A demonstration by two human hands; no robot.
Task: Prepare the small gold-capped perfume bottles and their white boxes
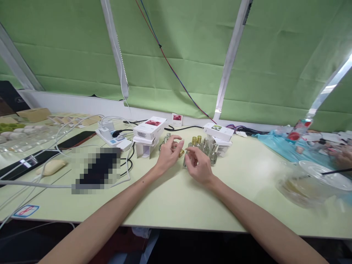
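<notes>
Over the middle of the table, my left hand [169,152] has its fingers curled in, with the thumb and fingers at a shiny gold cap [182,153]. My right hand [199,165] is closed beside it, its fingers bent around a small clear glass bottle [184,165] that they mostly cover. Whether cap and bottle are joined cannot be made out. Just behind my right hand stand several glass bottles [213,156], some with gold tops [199,139]. More small bottles [167,138] are partly hidden behind my left hand.
White boxes with a red picture [151,126] are stacked at left, others [218,132] at right. Further left are a power strip [110,137], white cables and a blurred dark device [96,170]. A lidded plastic cup [310,187] with a straw and a blue cloth [286,146] lie right.
</notes>
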